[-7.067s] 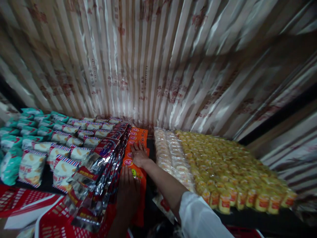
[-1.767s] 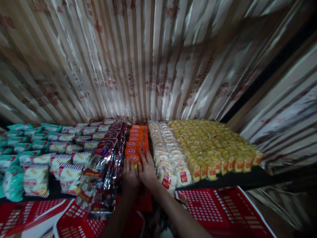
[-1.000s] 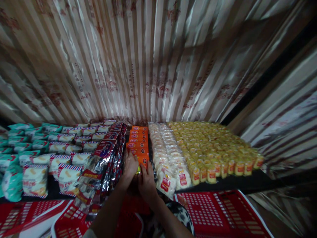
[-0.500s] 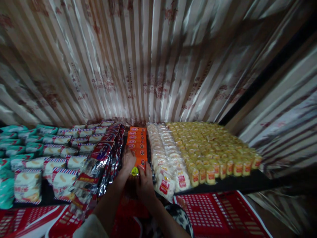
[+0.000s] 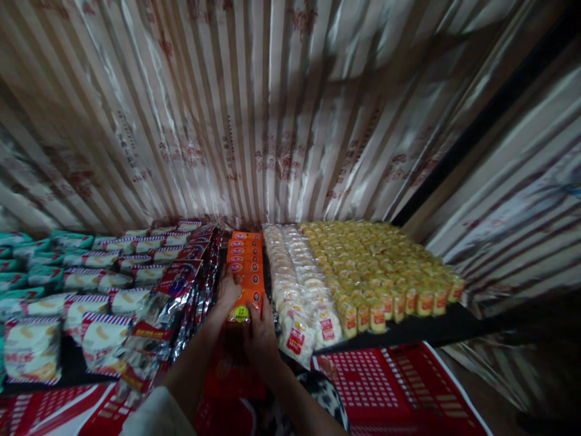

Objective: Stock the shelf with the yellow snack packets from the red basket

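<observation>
Orange snack packets (image 5: 249,266) lie overlapped in a narrow row on the shelf. The front packet, with a yellow round label, is held at its sides near the top. My left hand (image 5: 230,289) has its fingers closed on the left edge of this orange packet. Lower down, my right hand (image 5: 262,332) grips the right edge, thumb over the front. The packet's dark and orange lower part hangs between my forearms. Dark red and silver packets (image 5: 181,278) stand close to my left hand. Clear bags of pale round pieces (image 5: 297,330) are beside my right hand.
White bags with striped tops (image 5: 106,342) and teal packets (image 5: 45,275) fill the left. Rows of small yellow packs (image 5: 376,315) cover the right side of the black shelf (image 5: 436,327). Red baskets (image 5: 385,387) sit below its front edge. A striped curtain (image 5: 272,109) hangs behind.
The view has shifted a little to the right, so the goods appear further left. Both hands stay on the front orange packet with almost the same grip.
</observation>
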Tool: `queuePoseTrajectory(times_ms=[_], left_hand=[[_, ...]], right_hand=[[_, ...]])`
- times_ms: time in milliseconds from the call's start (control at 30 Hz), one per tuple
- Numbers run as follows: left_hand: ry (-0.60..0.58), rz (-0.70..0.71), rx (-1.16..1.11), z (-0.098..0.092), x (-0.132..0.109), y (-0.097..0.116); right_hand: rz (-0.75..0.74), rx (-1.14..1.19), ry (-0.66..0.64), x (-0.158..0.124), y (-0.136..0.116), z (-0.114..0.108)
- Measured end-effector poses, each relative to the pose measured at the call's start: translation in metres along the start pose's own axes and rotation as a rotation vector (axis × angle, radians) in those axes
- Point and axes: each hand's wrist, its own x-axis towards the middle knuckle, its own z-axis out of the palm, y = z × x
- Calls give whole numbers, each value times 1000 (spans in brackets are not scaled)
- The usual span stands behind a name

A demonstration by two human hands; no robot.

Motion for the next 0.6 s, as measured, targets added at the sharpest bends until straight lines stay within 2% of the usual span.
queuePoseTrajectory(times_ms=[133,267,467,600], left_hand=[[-35,8,35,-3,-1,-3],[-35,53,93,-2,-9,2],[-31,-31,109,2,-11,5],[-36,-15,156,3,-8,1]], right_hand=[[-31,-29,49,-1,-2,3],[-72,-63,40,-3,-4,3],[-67,-81,4,-5,-5,0],[-58,-79,-17,-4,-4,0]])
